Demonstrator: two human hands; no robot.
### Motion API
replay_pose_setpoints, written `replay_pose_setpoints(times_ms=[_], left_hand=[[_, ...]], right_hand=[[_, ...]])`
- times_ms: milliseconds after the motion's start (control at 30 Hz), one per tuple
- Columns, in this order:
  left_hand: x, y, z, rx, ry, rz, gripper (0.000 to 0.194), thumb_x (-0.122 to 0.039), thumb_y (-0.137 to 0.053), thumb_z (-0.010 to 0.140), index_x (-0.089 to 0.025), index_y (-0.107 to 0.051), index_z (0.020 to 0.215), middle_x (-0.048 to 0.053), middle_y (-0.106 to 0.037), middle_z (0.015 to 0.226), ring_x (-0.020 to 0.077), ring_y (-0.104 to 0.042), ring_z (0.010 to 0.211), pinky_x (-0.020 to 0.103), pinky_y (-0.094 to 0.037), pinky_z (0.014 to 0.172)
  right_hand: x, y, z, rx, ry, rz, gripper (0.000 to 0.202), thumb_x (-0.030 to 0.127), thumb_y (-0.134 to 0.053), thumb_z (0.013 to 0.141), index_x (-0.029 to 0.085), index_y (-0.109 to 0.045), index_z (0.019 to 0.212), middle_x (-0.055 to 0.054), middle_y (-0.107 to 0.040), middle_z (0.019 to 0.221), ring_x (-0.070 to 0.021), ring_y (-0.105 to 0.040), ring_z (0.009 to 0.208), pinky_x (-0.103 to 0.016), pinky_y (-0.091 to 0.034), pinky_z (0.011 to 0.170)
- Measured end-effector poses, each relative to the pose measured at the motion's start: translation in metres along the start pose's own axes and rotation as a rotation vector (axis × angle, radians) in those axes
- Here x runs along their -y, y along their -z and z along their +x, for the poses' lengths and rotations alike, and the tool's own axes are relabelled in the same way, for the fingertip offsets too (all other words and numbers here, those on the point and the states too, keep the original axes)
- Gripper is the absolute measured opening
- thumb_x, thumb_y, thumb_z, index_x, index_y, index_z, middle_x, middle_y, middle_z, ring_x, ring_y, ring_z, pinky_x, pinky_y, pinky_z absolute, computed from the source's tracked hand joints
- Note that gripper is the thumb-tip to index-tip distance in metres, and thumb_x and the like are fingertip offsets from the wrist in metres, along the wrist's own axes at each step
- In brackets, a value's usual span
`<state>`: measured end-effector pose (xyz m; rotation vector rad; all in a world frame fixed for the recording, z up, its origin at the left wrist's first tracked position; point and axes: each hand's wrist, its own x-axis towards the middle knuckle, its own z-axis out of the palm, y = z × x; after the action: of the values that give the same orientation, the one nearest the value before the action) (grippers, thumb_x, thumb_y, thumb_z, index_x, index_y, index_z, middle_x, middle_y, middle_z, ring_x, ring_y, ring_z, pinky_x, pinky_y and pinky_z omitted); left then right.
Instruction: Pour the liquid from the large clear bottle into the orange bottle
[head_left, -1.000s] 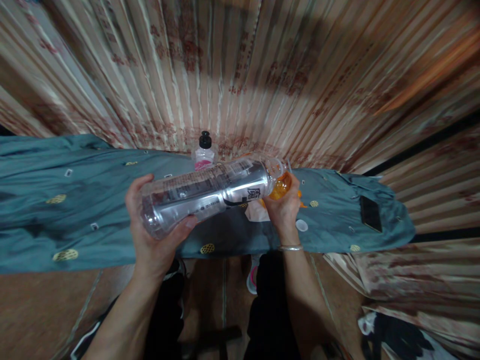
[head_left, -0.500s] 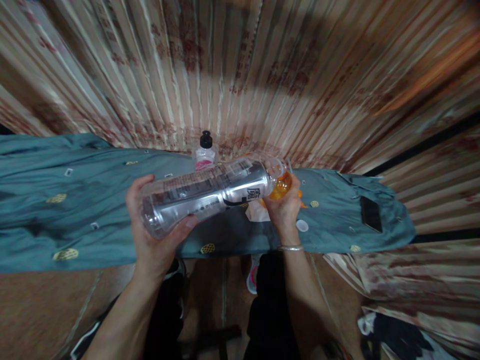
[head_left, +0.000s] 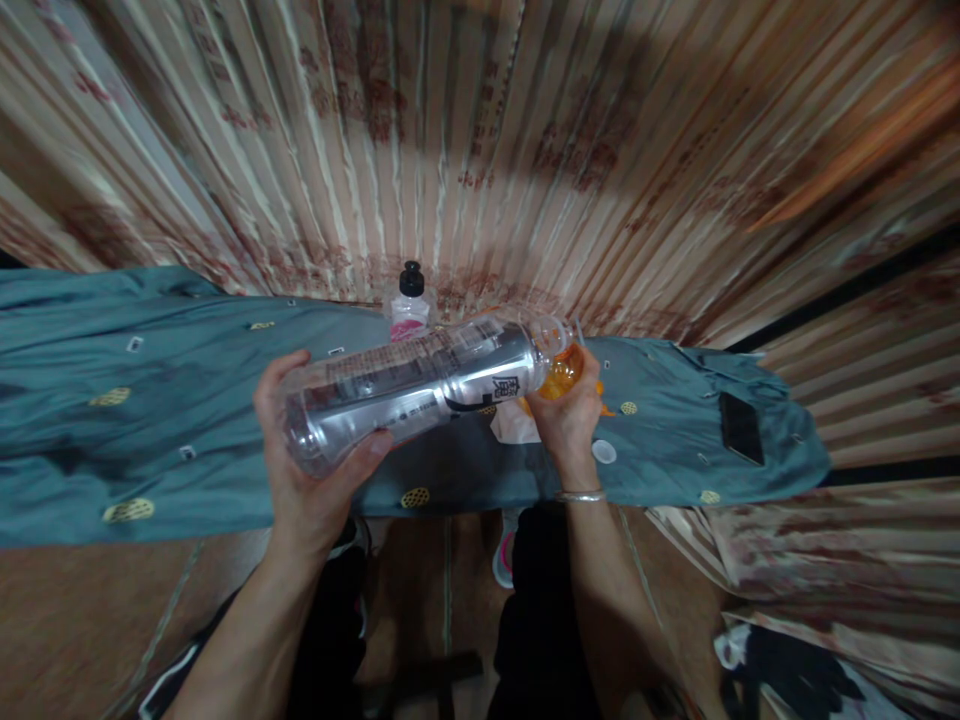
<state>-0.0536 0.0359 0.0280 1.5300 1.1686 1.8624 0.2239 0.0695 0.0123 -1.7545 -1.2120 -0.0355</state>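
My left hand point(head_left: 304, 465) is closed around the base of a large clear plastic bottle point(head_left: 420, 385) with a silver label and dark print. The bottle lies tipped nearly level, its neck pointing right. At that end my right hand point(head_left: 570, 410) grips a transparent orange bottle point(head_left: 561, 378), whose top sits against or just under the clear bottle's mouth; the exact contact is hard to make out. A white tissue point(head_left: 515, 424) rests beside my right hand, and a round white cap point(head_left: 604, 452) lies by the wrist.
A teal patterned cloth point(head_left: 210, 410) covers the narrow table. Behind the clear bottle stands a bottle with a black cap point(head_left: 411, 280) and pink label. A dark phone point(head_left: 741, 428) lies at the right. Pleated curtains point(head_left: 465, 150) hang close behind.
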Motion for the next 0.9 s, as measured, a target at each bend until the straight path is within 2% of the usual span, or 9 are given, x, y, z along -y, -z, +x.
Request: replay_pose_setpoints(times_ms=[167,300,467,567,667,767,900], left_hand=[[-0.0004,-0.0006,0.0012,0.019,0.013,-0.077,0.092,-0.051,-0.099,0.062,-0.035,-0.058,0.143,-0.001,-0.062,0.113,0.0183,-0.058,0.097,0.03,-0.048,0.082],[0.0003,-0.0014,0.0013,0.018,0.011,-0.068,0.093,-0.052,-0.099,0.061,-0.035,-0.058,0.143,0.0,-0.06,0.113,0.0188,-0.058,0.097,0.031,-0.049,0.081],[0.0013,-0.0008,-0.0006,0.002,0.08,-0.116,0.096,-0.052,-0.101,0.055,-0.038,-0.06,0.141,-0.001,-0.062,0.112,0.0192,-0.058,0.097,0.032,-0.048,0.083],[0.0013,0.0004,-0.001,0.016,0.061,-0.117,0.098,-0.053,-0.102,0.054,-0.039,-0.06,0.142,-0.001,-0.064,0.113,0.0196,-0.06,0.097,0.033,-0.05,0.083],[0.0014,0.0023,-0.0009,0.03,0.022,-0.069,0.101,-0.055,-0.101,0.055,-0.037,-0.059,0.145,0.002,-0.066,0.12,0.0231,-0.065,0.103,0.039,-0.056,0.088],[0.0017,0.0049,-0.001,0.078,-0.012,-0.012,0.107,-0.051,-0.101,0.055,-0.038,-0.053,0.15,0.007,-0.067,0.135,0.0298,-0.07,0.113,0.051,-0.06,0.098],[0.0012,0.007,-0.0027,0.124,-0.015,0.03,0.112,-0.044,-0.101,0.056,-0.039,-0.048,0.154,0.01,-0.065,0.148,0.0365,-0.07,0.126,0.062,-0.059,0.109]], right_hand=[[0.0026,0.001,-0.0001,-0.004,-0.022,-0.005,0.077,0.037,-0.08,0.065,0.016,-0.056,0.136,-0.018,-0.075,0.126,-0.0336,-0.076,0.11,-0.047,-0.064,0.094],[0.0036,0.0008,-0.0005,-0.011,-0.008,0.013,0.076,0.038,-0.079,0.066,0.018,-0.056,0.135,-0.017,-0.077,0.125,-0.0325,-0.077,0.108,-0.046,-0.065,0.092],[0.0027,-0.0001,0.0001,-0.02,-0.007,0.008,0.077,0.039,-0.08,0.065,0.016,-0.057,0.135,-0.018,-0.077,0.123,-0.0327,-0.077,0.107,-0.046,-0.065,0.092],[0.0019,-0.0001,0.0003,-0.02,-0.001,-0.006,0.076,0.038,-0.08,0.065,0.017,-0.056,0.135,-0.017,-0.077,0.123,-0.032,-0.077,0.106,-0.046,-0.065,0.092],[0.0017,0.0009,0.0002,-0.005,-0.001,-0.009,0.076,0.039,-0.079,0.066,0.017,-0.056,0.135,-0.017,-0.076,0.126,-0.0322,-0.077,0.109,-0.046,-0.064,0.094],[0.0023,0.002,0.0003,0.013,-0.022,-0.008,0.078,0.039,-0.08,0.066,0.016,-0.055,0.136,-0.019,-0.075,0.129,-0.0334,-0.076,0.112,-0.047,-0.064,0.096],[0.0025,0.0017,0.0001,-0.007,-0.022,0.019,0.076,0.038,-0.08,0.065,0.017,-0.057,0.135,-0.017,-0.076,0.128,-0.0326,-0.076,0.111,-0.046,-0.064,0.095]])
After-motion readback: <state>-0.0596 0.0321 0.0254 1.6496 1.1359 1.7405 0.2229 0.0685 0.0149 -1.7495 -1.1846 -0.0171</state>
